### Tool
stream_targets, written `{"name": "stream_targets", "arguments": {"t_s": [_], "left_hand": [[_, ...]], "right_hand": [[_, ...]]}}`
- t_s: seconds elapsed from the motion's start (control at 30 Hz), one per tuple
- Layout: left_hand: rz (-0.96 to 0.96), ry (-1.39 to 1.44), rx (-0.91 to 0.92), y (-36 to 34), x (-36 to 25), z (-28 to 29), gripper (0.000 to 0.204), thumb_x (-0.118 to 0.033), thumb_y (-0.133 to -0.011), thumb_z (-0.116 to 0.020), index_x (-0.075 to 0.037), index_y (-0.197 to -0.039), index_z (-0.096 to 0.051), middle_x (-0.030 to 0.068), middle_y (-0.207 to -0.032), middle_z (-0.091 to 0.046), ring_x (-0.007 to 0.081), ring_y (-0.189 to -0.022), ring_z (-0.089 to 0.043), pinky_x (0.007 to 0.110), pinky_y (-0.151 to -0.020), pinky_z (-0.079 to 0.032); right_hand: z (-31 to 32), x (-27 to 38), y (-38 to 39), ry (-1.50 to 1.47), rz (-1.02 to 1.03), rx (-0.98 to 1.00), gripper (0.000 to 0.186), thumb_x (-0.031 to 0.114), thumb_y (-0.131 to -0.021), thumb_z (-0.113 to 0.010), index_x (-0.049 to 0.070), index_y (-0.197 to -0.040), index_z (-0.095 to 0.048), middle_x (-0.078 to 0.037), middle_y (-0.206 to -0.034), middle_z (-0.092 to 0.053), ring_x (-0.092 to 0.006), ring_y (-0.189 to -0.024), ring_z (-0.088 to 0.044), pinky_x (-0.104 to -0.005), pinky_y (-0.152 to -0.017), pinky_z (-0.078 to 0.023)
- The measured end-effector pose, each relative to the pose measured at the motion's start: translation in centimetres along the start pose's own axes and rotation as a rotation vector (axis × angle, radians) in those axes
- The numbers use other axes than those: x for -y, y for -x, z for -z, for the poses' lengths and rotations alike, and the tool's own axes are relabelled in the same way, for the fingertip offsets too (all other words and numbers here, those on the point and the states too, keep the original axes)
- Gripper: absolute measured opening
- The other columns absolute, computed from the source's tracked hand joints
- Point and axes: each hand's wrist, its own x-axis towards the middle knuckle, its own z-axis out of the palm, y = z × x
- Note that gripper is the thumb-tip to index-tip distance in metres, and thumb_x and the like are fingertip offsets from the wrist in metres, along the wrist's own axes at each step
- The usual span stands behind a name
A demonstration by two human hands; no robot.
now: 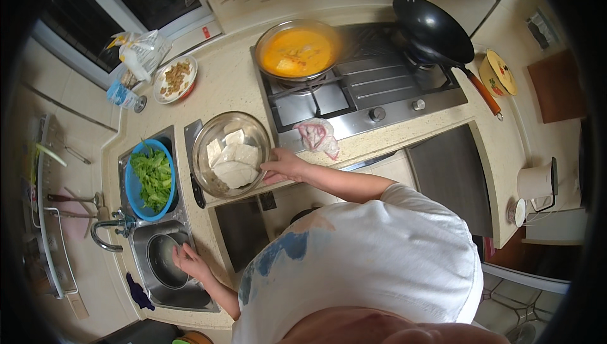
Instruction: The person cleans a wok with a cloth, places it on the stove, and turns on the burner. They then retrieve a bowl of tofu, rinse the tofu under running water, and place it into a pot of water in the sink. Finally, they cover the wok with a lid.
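Observation:
My right hand (284, 166) is closed on the right rim of a steel bowl (200, 130). Inside the bowl lie white blocks (235, 162) that look like tofu. The bowl is at the counter's front edge, left of the stove, and overlaps a cleaver (197, 193) whose dark handle sticks out below it. Over the sink (201, 295), my left hand (186, 262) has its fingers stretched out, with nothing visible in them. It is at the right rim of a round metal basin (165, 260) standing in the sink; whether it touches the rim I cannot tell.
A blue basin (129, 183) of leafy greens sits beside the tap (107, 235). On the gas stove (373, 101) are a pan of orange soup (297, 52) and a black wok (436, 28). A pink-white cloth (317, 137) lies at the stove's front edge. Further back stands a plate (176, 78) of brown food.

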Motion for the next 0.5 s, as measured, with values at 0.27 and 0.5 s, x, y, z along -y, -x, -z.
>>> {"name": "stream_targets", "arguments": {"t_s": [0.27, 0.5], "left_hand": [[-0.089, -0.136, -0.024, -2.5, 0.9, 0.3, 0.027, -0.018, -0.087, -0.057, 0.005, -0.076, -0.066, 0.0262, -0.116, -0.053, 0.0358, -0.108, -0.05, 0.042, -0.091, -0.04], [-0.131, -0.302, 0.127, -4.5, 1.4, -3.3, 0.023, -0.024, -0.081, -0.062, -0.005, -0.091, -0.068, 0.0257, -0.13, -0.043, 0.0427, -0.119, -0.039, 0.047, -0.101, -0.03]], "right_hand": [[4.3, 0.4, 7.5, 0.081, -0.028, -0.002, 0.042, 0.019, -0.087, -0.061, 0.0, -0.122, -0.047, -0.013, -0.104, -0.063, -0.0206, -0.086, -0.066, -0.0295, -0.068, -0.056], [7.6, -3.0, 14.4, 0.079, -0.081, -0.378, 0.022, 0.022, -0.091, -0.055, 0.001, -0.098, -0.058, -0.011, -0.089, -0.066, -0.0158, -0.076, -0.066, -0.0213, -0.058, -0.054]]}}
